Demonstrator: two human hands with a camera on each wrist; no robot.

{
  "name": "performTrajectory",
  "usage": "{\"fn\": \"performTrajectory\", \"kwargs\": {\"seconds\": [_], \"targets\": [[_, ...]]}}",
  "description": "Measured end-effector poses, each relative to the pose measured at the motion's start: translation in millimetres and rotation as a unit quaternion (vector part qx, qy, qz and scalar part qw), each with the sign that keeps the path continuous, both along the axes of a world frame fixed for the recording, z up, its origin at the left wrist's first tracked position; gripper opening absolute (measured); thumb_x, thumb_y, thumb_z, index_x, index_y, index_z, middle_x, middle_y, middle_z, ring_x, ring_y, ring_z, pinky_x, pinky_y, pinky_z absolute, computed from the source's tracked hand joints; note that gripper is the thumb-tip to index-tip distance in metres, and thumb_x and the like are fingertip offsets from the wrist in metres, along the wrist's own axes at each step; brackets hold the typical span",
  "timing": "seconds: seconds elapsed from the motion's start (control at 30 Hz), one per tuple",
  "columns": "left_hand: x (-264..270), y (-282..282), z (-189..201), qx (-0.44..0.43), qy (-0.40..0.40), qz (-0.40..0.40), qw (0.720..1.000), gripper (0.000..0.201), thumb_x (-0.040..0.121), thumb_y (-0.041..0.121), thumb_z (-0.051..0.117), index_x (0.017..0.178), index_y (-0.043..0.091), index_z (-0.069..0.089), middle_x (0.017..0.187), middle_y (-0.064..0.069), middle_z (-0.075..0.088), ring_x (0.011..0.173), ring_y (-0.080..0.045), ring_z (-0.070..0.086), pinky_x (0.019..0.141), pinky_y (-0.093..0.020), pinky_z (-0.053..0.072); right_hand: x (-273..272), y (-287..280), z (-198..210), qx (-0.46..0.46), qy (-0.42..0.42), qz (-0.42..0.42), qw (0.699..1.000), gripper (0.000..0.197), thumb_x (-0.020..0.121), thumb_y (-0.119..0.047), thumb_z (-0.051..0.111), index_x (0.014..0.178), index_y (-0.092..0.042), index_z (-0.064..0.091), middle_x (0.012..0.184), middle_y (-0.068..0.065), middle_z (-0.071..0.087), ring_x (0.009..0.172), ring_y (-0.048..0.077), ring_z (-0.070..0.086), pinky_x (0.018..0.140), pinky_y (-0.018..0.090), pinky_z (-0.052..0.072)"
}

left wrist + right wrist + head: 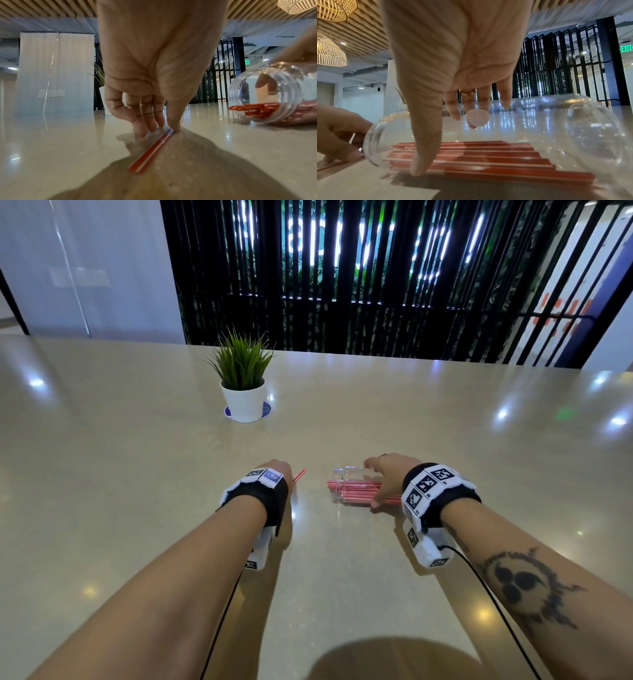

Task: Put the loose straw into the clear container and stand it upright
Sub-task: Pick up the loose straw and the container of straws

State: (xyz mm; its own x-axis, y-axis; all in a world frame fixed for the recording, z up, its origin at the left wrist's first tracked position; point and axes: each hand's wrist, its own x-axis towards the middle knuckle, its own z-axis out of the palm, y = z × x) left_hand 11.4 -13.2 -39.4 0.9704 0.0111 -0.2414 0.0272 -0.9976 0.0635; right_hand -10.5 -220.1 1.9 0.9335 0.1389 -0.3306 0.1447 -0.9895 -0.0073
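Observation:
A loose red-and-white straw (298, 477) (150, 150) lies flat on the beige table (445, 422). My left hand (277, 469) (163, 128) pinches its far part between thumb and fingertips, right at the tabletop. To the right, the clear container (352, 484) (274, 94) (522, 128) lies on its side with its mouth toward the left hand. Several red straws (488, 155) lie inside it and stick out of the mouth. My right hand (383, 477) (445, 142) grips the container from above, thumb on the near side and fingers over the far side.
A potted green plant (244, 378) in a white pot stands on a blue coaster further back, left of centre. The table's far edge runs just behind it, in front of a black slatted screen (342, 285).

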Motion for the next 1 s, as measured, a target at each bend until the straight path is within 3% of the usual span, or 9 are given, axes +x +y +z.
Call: {"fn": "performTrajectory", "kwargs": {"seconds": [0.07, 0.13, 0.23, 0.37, 0.5, 0.63, 0.77, 0.9, 1.0], "targets": [[-0.3, -5.9, 1.9, 0.007, 0.008, 0.007, 1.000, 0.020, 0.092, 0.005, 0.046, 0.073, 0.009, 0.051, 0.061, -0.006, 0.040, 0.071, -0.024, 0.050, 0.073, -0.029, 0.037, 1.0, 1.0, 1.2, 0.004, 0.005, -0.002, 1.000, 0.091, 0.059, -0.035, 0.083, 0.137, -0.023, 0.037, 0.131, 0.005, 0.055, 0.113, 0.027, 0.056, 0.093, 0.044, 0.049], [0.9, -7.9, 2.6, 0.001, 0.014, 0.015, 1.000, 0.023, 0.091, 0.006, 0.046, 0.070, 0.006, 0.053, 0.067, -0.008, 0.049, 0.081, -0.029, 0.053, 0.075, -0.029, 0.041, 1.3, 1.7, 1.8, 0.003, 0.006, -0.003, 1.000, 0.091, 0.058, -0.035, 0.083, 0.136, -0.024, 0.038, 0.131, 0.004, 0.055, 0.112, 0.026, 0.056, 0.092, 0.043, 0.049], [8.4, -5.5, -0.6, -0.003, 0.036, 0.019, 0.999, 0.033, 0.088, 0.007, 0.050, 0.056, 0.010, 0.039, 0.059, -0.004, 0.039, 0.079, -0.028, 0.047, 0.070, -0.028, 0.037, 2.5, 1.1, 1.6, 0.005, 0.010, -0.005, 1.000, 0.090, 0.058, -0.035, 0.084, 0.135, -0.024, 0.038, 0.131, 0.004, 0.054, 0.112, 0.027, 0.056, 0.093, 0.045, 0.049], [9.9, -2.1, 0.5, -0.008, 0.062, 0.022, 0.998, 0.013, 0.086, 0.009, 0.052, 0.075, 0.007, 0.047, 0.062, -0.004, 0.041, 0.079, -0.027, 0.045, 0.070, -0.028, 0.037, 6.0, 0.3, 0.9, 0.003, 0.010, -0.004, 1.000, 0.089, 0.057, -0.036, 0.084, 0.134, -0.025, 0.039, 0.130, 0.004, 0.055, 0.111, 0.026, 0.056, 0.093, 0.045, 0.049], [13.2, 2.1, -2.2, -0.015, 0.062, 0.013, 0.998, 0.008, 0.088, 0.014, 0.052, 0.085, 0.009, 0.046, 0.087, -0.009, 0.048, 0.080, -0.026, 0.043, 0.071, -0.028, 0.037, 9.5, 0.4, 0.1, -0.001, 0.013, 0.001, 1.000, 0.089, 0.058, -0.037, 0.084, 0.134, -0.024, 0.039, 0.130, 0.004, 0.055, 0.110, 0.026, 0.056, 0.093, 0.045, 0.049], [18.7, 4.0, -0.6, -0.021, 0.055, 0.012, 0.998, 0.004, 0.089, 0.015, 0.051, 0.090, 0.011, 0.051, 0.083, -0.008, 0.049, 0.082, -0.026, 0.043, 0.072, -0.028, 0.036, 12.0, -0.7, -0.8, -0.008, 0.016, 0.007, 1.000, 0.089, 0.059, -0.038, 0.083, 0.135, -0.022, 0.039, 0.130, 0.005, 0.054, 0.112, 0.027, 0.056, 0.094, 0.044, 0.049], [23.9, 6.1, -0.4, -0.014, 0.045, 0.011, 0.999, 0.030, 0.091, 0.016, 0.049, 0.115, 0.000, 0.059, 0.095, -0.013, 0.055, 0.084, -0.024, 0.044, 0.074, -0.027, 0.035, 14.0, -2.1, -1.6, -0.007, 0.018, 0.013, 1.000, 0.089, 0.060, -0.037, 0.082, 0.135, -0.022, 0.038, 0.132, 0.006, 0.054, 0.114, 0.027, 0.055, 0.094, 0.043, 0.048], [24.4, 6.0, 2.1, -0.012, 0.039, 0.013, 0.999, 0.032, 0.092, 0.016, 0.048, 0.118, -0.001, 0.057, 0.096, -0.013, 0.052, 0.085, -0.023, 0.044, 0.075, -0.025, 0.034, 15.9, -2.5, -2.9, -0.009, 0.017, 0.015, 1.000, 0.089, 0.061, -0.038, 0.082, 0.136, -0.022, 0.037, 0.131, 0.006, 0.054, 0.114, 0.027, 0.054, 0.094, 0.043, 0.048], [24.7, 4.9, 2.7, -0.019, 0.027, 0.010, 0.999, 0.018, 0.092, 0.017, 0.048, 0.102, 0.006, 0.059, 0.093, -0.013, 0.050, 0.084, -0.023, 0.044, 0.074, -0.025, 0.034, 17.5, -3.1, -3.1, -0.009, 0.021, 0.016, 1.000, 0.088, 0.061, -0.037, 0.082, 0.136, -0.021, 0.037, 0.131, 0.006, 0.053, 0.114, 0.027, 0.054, 0.094, 0.042, 0.048]]}}
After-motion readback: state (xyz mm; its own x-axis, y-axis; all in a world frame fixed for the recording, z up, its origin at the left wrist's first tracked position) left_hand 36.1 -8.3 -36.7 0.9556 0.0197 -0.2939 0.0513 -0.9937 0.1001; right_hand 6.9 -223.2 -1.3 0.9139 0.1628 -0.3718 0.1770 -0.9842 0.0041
